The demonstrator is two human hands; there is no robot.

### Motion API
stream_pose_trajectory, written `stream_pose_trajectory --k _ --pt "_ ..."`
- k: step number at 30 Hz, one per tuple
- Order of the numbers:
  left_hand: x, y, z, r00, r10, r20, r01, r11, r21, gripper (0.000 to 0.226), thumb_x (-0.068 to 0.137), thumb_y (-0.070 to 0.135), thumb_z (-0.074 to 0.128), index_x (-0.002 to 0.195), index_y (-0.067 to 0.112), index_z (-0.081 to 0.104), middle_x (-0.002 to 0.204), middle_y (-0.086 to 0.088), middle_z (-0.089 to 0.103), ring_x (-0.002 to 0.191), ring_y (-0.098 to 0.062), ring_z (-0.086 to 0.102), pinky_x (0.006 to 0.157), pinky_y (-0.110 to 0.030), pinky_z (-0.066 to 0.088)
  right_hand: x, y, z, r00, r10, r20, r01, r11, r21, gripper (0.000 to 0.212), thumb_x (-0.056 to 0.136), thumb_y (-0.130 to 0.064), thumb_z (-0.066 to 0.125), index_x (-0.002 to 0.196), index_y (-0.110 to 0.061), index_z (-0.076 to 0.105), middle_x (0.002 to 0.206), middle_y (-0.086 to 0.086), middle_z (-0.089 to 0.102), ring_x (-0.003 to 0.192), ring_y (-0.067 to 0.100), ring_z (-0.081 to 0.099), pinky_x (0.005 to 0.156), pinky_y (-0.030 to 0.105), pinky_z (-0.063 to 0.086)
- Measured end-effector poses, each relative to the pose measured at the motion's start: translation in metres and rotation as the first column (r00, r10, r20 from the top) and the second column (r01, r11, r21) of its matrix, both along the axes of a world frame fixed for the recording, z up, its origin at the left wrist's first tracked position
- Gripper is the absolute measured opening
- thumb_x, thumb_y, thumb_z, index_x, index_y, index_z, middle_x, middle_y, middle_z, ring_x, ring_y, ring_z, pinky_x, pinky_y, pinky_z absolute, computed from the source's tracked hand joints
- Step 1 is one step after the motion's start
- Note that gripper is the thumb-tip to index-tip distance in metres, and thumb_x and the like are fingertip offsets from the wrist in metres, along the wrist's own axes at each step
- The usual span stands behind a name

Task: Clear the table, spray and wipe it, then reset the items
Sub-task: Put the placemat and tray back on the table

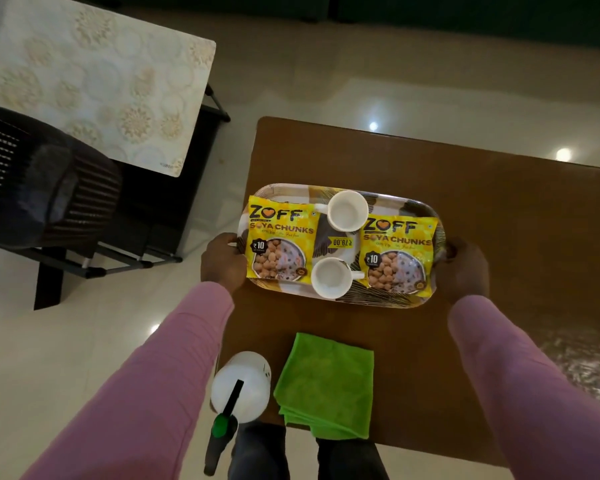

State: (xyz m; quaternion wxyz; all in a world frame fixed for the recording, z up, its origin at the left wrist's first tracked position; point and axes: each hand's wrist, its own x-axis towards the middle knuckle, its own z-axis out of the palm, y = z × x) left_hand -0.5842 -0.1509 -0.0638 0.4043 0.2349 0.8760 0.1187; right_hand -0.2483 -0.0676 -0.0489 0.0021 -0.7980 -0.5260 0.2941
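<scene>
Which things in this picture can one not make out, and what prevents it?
Head view:
Fingers of the left hand and right hand: hidden under the tray rim.
Whether the tray rests on the table or is lifted: not visible from above.
Small print on the left packet: too small.
Level in the spray bottle: white body hides it.
Table's right end: cut off by the picture edge.

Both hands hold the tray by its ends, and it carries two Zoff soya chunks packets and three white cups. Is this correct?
Not three: the head view shows only two white cups on the tray, a far cup and a near cup. The rest is right.
</scene>
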Motion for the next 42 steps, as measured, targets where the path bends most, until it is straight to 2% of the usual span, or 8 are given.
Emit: stream_pose_trajectory --k 4,7,11,15,18,27,31,42 --pt "-0.002 -0.002 -0.002 1.000 -0.027 0.012 0.027 1.000 -0.006 0.037 0.090 -0.003 0.057 0.125 0.008 0.059 0.119 -0.019 0.066 0.106 -0.036 0.064 0.088 -0.051 0.056 0.001 -0.002 0.001 1.000 -0.013 0.008 0.013 1.000 -0.022 0.024 0.085 -0.001 0.046 0.097 -0.006 0.066 0.090 0.019 0.068 0.076 0.031 0.059 0.068 0.035 0.046" --pt "-0.002 -0.003 0.001 0.998 -0.063 0.001 0.063 0.998 -0.010 0.042 0.091 0.000 0.059 0.132 0.010 0.054 0.125 -0.018 0.063 0.110 -0.035 0.062 0.089 -0.051 0.055 -0.003 -0.003 0.007 0.998 0.001 0.062 0.002 0.999 -0.039 0.027 0.086 -0.005 0.046 0.107 -0.006 0.063 0.106 0.023 0.061 0.092 0.041 0.060 0.081 0.045 0.051" --pt "0.004 -0.008 0.024 0.992 -0.107 -0.074 0.110 0.993 0.046 0.061 0.094 0.016 0.061 0.148 0.018 0.033 0.148 -0.013 0.040 0.129 -0.036 0.048 0.102 -0.048 0.045 -0.016 -0.012 0.029 0.988 -0.085 0.130 0.085 0.996 0.000 0.048 0.089 -0.011 0.050 0.135 -0.004 0.044 0.133 0.024 0.042 0.120 0.045 0.041 0.095 0.048 0.039" --pt "0.012 -0.023 0.066 0.969 -0.197 -0.146 0.210 0.975 0.077 0.063 0.097 0.024 0.057 0.151 0.016 0.024 0.156 -0.015 0.025 0.135 -0.040 0.039 0.106 -0.052 0.040 -0.032 -0.035 0.072 0.987 -0.118 0.108 0.112 0.992 0.063 0.058 0.089 -0.011 0.052 0.143 -0.002 0.033 0.146 0.021 0.034 0.135 0.040 0.029 0.108 0.048 0.031" --pt "0.019 -0.038 0.104 0.935 -0.296 -0.193 0.310 0.950 0.043 0.063 0.098 0.027 0.054 0.152 0.018 0.022 0.160 -0.014 0.017 0.140 -0.040 0.033 0.107 -0.050 0.038 -0.048 -0.061 0.110 0.994 -0.053 0.093 0.047 0.996 0.071 0.065 0.091 -0.014 0.054 0.148 -0.003 0.024 0.155 0.017 0.024 0.145 0.034 0.015 0.119 0.043 0.017" --pt "0.041 -0.109 0.213 0.729 -0.617 -0.297 0.653 0.757 0.030 0.065 0.097 0.038 0.049 0.153 0.025 0.019 0.162 -0.010 0.015 0.145 -0.031 0.024 0.113 -0.043 0.028 -0.114 -0.174 0.220 0.992 0.099 0.082 -0.108 0.988 0.111 0.067 0.095 -0.028 0.047 0.152 -0.013 0.014 0.160 0.008 0.012 0.148 0.029 0.003 0.120 0.044 0.011" --pt "0.029 -0.142 0.237 0.611 -0.702 -0.366 0.752 0.659 -0.011 0.065 0.099 0.040 0.044 0.154 0.027 0.013 0.163 -0.007 0.009 0.149 -0.029 0.014 0.117 -0.045 0.019 -0.147 -0.215 0.247 0.957 0.261 0.124 -0.281 0.941 0.187 0.068 0.094 -0.030 0.047 0.152 -0.014 0.015 0.160 0.008 0.013 0.148 0.028 0.004 0.120 0.044 0.011" --pt "-0.019 -0.207 0.272 0.565 -0.715 -0.412 0.763 0.643 -0.067 0.063 0.102 0.041 0.036 0.155 0.028 0.004 0.164 -0.008 -0.007 0.151 -0.032 -0.001 0.122 -0.048 0.008 -0.177 -0.268 0.271 0.940 0.316 0.129 -0.339 0.911 0.233 0.069 0.095 -0.036 0.046 0.152 -0.019 0.012 0.162 0.005 0.005 0.148 0.028 -0.004 0.119 0.043 0.005"
